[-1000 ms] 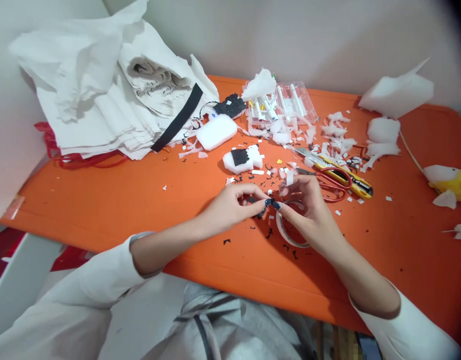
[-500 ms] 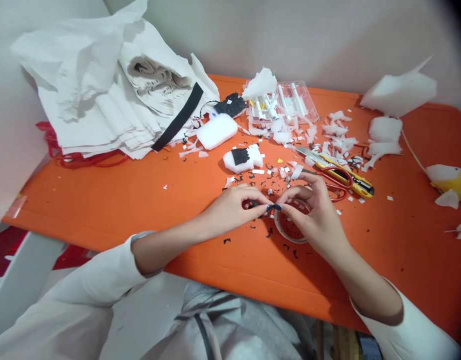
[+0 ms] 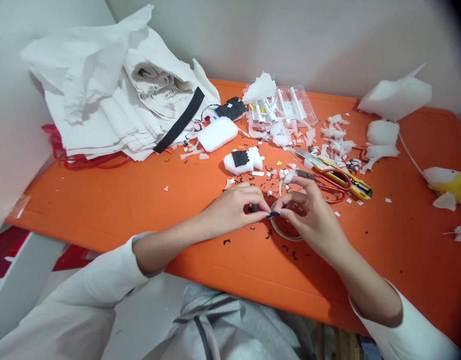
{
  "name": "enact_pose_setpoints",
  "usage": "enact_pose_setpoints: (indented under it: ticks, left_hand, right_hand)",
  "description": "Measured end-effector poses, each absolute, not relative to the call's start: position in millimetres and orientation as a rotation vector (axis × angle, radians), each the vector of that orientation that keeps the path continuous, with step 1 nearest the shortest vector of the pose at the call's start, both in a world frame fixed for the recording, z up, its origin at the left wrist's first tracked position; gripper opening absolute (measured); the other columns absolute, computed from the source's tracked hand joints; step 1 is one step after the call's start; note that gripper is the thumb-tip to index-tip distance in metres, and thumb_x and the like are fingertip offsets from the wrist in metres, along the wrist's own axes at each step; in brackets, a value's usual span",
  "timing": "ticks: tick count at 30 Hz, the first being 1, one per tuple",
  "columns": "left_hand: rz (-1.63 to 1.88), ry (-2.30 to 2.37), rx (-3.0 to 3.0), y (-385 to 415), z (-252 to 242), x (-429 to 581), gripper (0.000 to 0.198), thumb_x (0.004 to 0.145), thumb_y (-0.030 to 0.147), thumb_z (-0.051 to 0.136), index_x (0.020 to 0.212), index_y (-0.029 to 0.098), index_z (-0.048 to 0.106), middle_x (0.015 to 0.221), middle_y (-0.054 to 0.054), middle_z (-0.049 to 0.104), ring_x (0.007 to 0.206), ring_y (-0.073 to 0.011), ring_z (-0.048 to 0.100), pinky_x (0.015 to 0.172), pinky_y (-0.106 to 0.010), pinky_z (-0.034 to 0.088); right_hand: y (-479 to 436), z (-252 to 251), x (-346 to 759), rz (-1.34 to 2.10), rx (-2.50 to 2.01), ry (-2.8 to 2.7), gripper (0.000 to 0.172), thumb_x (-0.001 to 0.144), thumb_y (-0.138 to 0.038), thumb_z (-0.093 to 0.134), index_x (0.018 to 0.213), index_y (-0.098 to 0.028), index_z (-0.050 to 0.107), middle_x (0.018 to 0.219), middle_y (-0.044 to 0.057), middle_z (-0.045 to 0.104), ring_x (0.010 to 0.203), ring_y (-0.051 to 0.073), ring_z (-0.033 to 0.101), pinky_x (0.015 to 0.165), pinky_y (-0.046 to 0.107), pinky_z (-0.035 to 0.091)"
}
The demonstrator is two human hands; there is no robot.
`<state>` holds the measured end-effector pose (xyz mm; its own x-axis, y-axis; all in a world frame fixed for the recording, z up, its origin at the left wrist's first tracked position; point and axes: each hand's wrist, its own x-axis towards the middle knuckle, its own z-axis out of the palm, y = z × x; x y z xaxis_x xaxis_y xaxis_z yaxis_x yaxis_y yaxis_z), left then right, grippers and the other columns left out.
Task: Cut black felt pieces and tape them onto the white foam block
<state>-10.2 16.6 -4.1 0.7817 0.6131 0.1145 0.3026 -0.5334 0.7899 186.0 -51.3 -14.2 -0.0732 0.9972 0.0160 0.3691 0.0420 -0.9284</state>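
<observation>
My left hand (image 3: 241, 206) and my right hand (image 3: 313, 216) meet over the table, thumbs and fingers pinched together. Dark, shiny nails show at the pinch; whatever is between the fingertips is too small to make out. In the gap of my left fingers a small black piece (image 3: 252, 208) is partly visible. A short white strip (image 3: 289, 176) is at the tip of a raised right finger. Under my right hand lies a tape roll (image 3: 287, 236), partly covered. Just beyond the hands sits a white fish-shaped foam piece (image 3: 230, 163) with a black patch (image 3: 241, 158) on it.
Red-handled scissors (image 3: 333, 186) and a yellow utility knife (image 3: 360, 189) lie right of centre. White foam scraps (image 3: 334, 131) and black bits litter the orange table (image 3: 121, 205). Behind are a clear marker case (image 3: 309, 107), a white foam block (image 3: 218, 134), black strip (image 3: 180, 120) and white sheets (image 3: 91, 110).
Both hands stay pinched together; my right hand and the white strip at its finger have shifted slightly left. More of the scissors shows. The view has moved a little.
</observation>
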Motion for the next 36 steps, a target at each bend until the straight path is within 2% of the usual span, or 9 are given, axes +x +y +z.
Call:
enact_pose_setpoints:
  ticks: [3,8,13,17,21,28,31,33,36]
  left_hand:
    - [0.517,0.704,1.997,15.9,-5.8,-9.0,0.007,0.084,0.021,0.064,0.080,0.017,0.069,0.082,-0.001,0.066,0.080,-0.0126,0.058,0.076,-0.025,0.042]
    - [0.526,0.833,1.741,13.2,-5.4,-5.7,0.017,0.084,0.029,0.064,0.075,0.015,0.066,0.076,0.000,0.063,0.064,-0.0093,0.051,0.060,-0.023,0.038]
    - [0.559,0.849,1.852,10.6,-3.4,-5.8,0.017,0.086,0.029,0.063,0.074,0.016,0.065,0.080,-0.001,0.064,0.074,-0.0117,0.056,0.070,-0.024,0.041]
    - [0.533,0.808,2.137,11.4,-3.6,-9.1,0.012,0.088,0.027,0.061,0.081,0.018,0.064,0.086,-0.001,0.065,0.088,-0.0157,0.057,0.085,-0.029,0.040]
    - [0.449,0.739,2.312,14.8,-3.1,-11.5,0.012,0.091,0.027,0.057,0.089,0.019,0.065,0.092,-0.004,0.066,0.091,-0.0174,0.056,0.084,-0.030,0.039]
    - [0.393,0.652,2.317,15.2,-0.1,-10.9,0.012,0.090,0.020,0.053,0.085,0.018,0.064,0.086,-0.002,0.064,0.084,-0.0156,0.053,0.081,-0.028,0.038]
    - [0.475,0.802,2.031,15.6,0.2,-11.0,0.012,0.087,0.022,0.054,0.078,0.017,0.060,0.078,0.000,0.060,0.072,-0.0117,0.051,0.070,-0.025,0.040]
    - [0.513,0.900,1.801,16.7,-0.3,-11.1,0.015,0.086,0.027,0.056,0.075,0.016,0.057,0.070,0.002,0.055,0.061,-0.0092,0.045,0.059,-0.023,0.036]
    - [0.528,0.944,1.593,18.5,-0.6,-10.6,0.018,0.083,0.031,0.058,0.074,0.016,0.055,0.065,0.004,0.050,0.056,-0.0078,0.042,0.053,-0.022,0.032]
  right_hand:
    - [-51.7,-12.0,185.8,1.109,-1.356,-1.438,0.041,0.086,-0.020,0.062,0.118,-0.026,0.037,0.080,-0.003,0.067,0.079,0.017,0.063,0.081,0.035,0.045]
    - [-52.1,-7.9,183.3,1.119,-1.288,-1.333,0.041,0.085,-0.023,0.064,0.116,-0.027,0.039,0.083,-0.002,0.067,0.080,0.017,0.061,0.081,0.036,0.046]
    - [-51.7,-9.8,181.4,1.081,-1.304,-1.336,0.041,0.084,-0.026,0.066,0.114,-0.027,0.039,0.080,-0.002,0.067,0.079,0.018,0.062,0.079,0.037,0.047]
    - [-51.9,-11.5,184.3,0.999,-1.394,-1.465,0.040,0.086,-0.024,0.062,0.117,-0.026,0.036,0.084,0.000,0.068,0.085,0.019,0.064,0.088,0.040,0.045]
    - [-52.8,-8.9,187.7,0.853,-1.511,-1.669,0.040,0.087,-0.020,0.059,0.119,-0.025,0.036,0.086,0.001,0.069,0.084,0.020,0.064,0.085,0.039,0.044]
    - [-53.9,-7.4,188.3,0.851,-1.514,-1.826,0.039,0.087,-0.016,0.059,0.120,-0.026,0.041,0.090,0.002,0.067,0.090,0.022,0.063,0.086,0.040,0.045]
    - [-52.7,-6.1,191.8,0.905,-1.415,-1.654,0.021,0.091,-0.025,0.057,0.110,-0.027,0.049,0.098,0.005,0.060,0.090,0.020,0.060,0.083,0.036,0.049]
    - [-51.2,-5.7,195.7,0.895,-1.344,-1.568,0.006,0.093,-0.029,0.056,0.097,-0.026,0.054,0.106,0.006,0.056,0.102,0.021,0.057,0.090,0.036,0.047]
    - [-48.9,-7.8,199.5,0.974,-1.193,-1.538,0.009,0.094,-0.031,0.054,0.087,-0.026,0.055,0.114,0.006,0.055,0.117,0.023,0.051,0.101,0.039,0.042]
